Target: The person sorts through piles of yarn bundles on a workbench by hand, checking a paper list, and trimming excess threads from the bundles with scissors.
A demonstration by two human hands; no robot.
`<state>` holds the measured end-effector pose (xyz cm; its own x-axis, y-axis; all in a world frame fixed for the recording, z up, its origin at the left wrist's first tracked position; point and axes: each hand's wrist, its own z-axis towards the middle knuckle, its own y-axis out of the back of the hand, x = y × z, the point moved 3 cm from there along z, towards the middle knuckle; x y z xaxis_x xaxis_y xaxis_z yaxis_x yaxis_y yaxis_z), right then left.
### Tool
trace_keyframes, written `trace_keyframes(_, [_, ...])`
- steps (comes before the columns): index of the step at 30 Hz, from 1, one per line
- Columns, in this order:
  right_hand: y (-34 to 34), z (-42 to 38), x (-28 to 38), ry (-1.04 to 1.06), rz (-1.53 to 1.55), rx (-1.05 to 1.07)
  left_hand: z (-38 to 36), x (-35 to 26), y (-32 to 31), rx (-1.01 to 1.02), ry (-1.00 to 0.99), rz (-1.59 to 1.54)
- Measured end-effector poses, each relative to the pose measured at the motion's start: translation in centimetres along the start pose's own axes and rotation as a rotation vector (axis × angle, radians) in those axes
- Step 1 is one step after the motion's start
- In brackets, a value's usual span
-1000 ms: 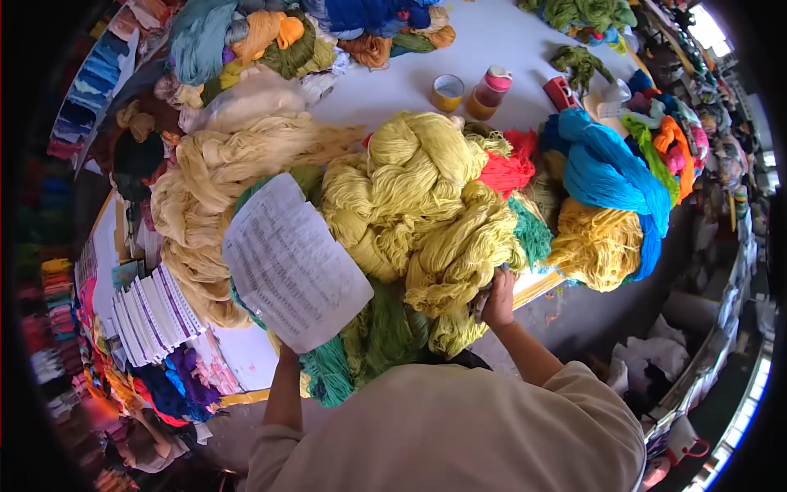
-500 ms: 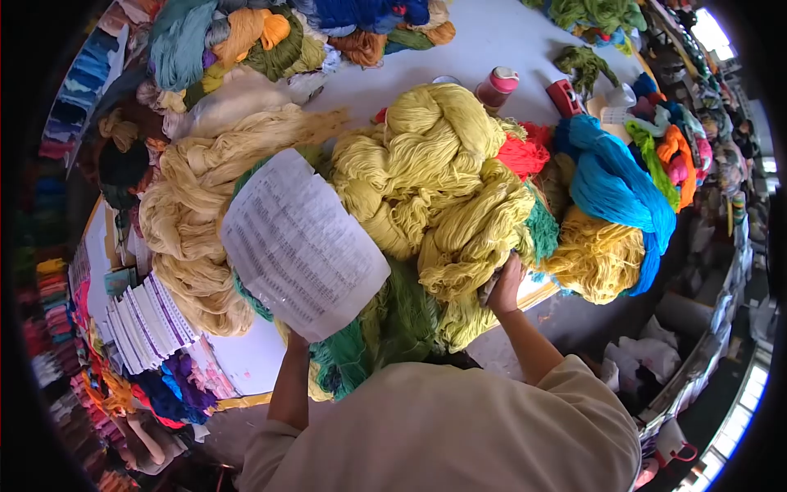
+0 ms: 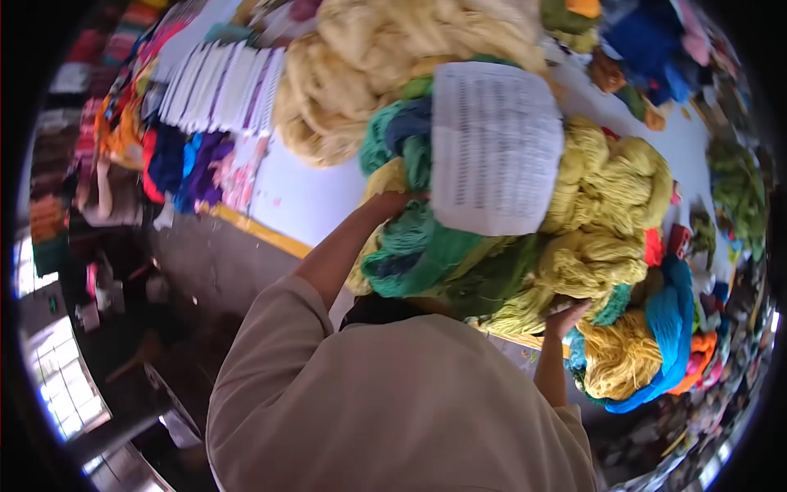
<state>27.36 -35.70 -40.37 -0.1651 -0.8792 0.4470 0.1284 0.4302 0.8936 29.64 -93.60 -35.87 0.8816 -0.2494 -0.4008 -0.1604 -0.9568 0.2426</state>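
Observation:
My left hand (image 3: pixel 395 205) is at the left side of a bundle of green yarn (image 3: pixel 430 246), its fingers hidden among the strands. Lying over the bundle is a printed paper sheet (image 3: pixel 496 148). Yellow-green yarn (image 3: pixel 598 205) is heaped to the right of the sheet. Under the lower right end of that heap is my right hand (image 3: pixel 566 316), touching the yarn, its fingers partly covered. Golden yellow yarn (image 3: pixel 623 353) and bright blue yarn (image 3: pixel 674 328) hang close to the right hand.
Cream yarn (image 3: pixel 352 74) is piled behind the bundle. A stack of white cards (image 3: pixel 221 86) and purple yarn (image 3: pixel 205 168) are at the left of the white table (image 3: pixel 287 193). A red object (image 3: pixel 680 243) lies at the right. Another person's arm (image 3: pixel 104 189) shows far left.
The view has swung left, so the table's contents appear farther right. The sheet now looks more upright, and blue and teal strands show beside it.

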Motion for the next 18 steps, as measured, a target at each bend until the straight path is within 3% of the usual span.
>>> trace_keyframes(1, [1.1,0.1,1.8,0.018,0.156,-0.021,-1.0,1.7,1.0,-0.008,-0.061,-0.071])
trace_keyframes(2, [3.3,0.1,5.4,-0.226,0.608,0.073,-2.2,3.2,1.9,-0.016,-0.125,-0.135])
trace_keyframes(3, [3.6,0.1,5.7,-0.327,0.791,0.13,-3.8,5.2,2.9,-0.026,-0.113,-0.148])
trace_keyframes(4, [4.3,-0.1,6.3,-0.108,0.491,0.092,-6.2,6.9,4.4,-0.052,-0.432,-0.466])
trace_keyframes(5, [4.6,-0.3,6.0,-0.046,0.355,0.08,-9.2,8.4,6.0,-0.081,-0.757,-0.78])
trace_keyframes(6, [5.0,-0.5,6.3,-0.048,0.378,0.121,-12.6,9.6,8.0,-0.035,-0.907,-0.991])
trace_keyframes(8, [4.8,-0.6,4.7,-0.053,0.527,0.124,-19.9,12.0,12.1,-0.206,-0.882,-1.005])
trace_keyframes(9, [5.9,-1.5,7.5,-0.258,0.746,0.121,-23.2,13.6,14.5,-0.336,-0.817,-0.952])
trace_keyframes(12, [6.6,-2.5,7.3,-0.164,0.66,0.062,-31.7,14.1,20.9,-0.553,-0.882,-0.886])
trace_keyframes(13, [7.7,-3.2,10.1,-0.427,1.052,0.02,-34.5,12.4,22.5,-0.542,-0.965,-0.851])
trace_keyframes(16, [8.8,-5.0,9.1,-0.237,0.961,0.002,-37.0,7.4,23.8,-0.448,-1.0,-0.817])
trace_keyframes(17, [9.4,-5.8,9.3,-0.227,0.939,-0.036,-35.4,6.7,23.4,-0.436,-0.887,-0.811])
trace_keyframes(18, [9.9,-6.5,10.2,-0.215,0.92,-0.075,-32.4,6.5,22.8,-0.276,-0.76,-0.925])
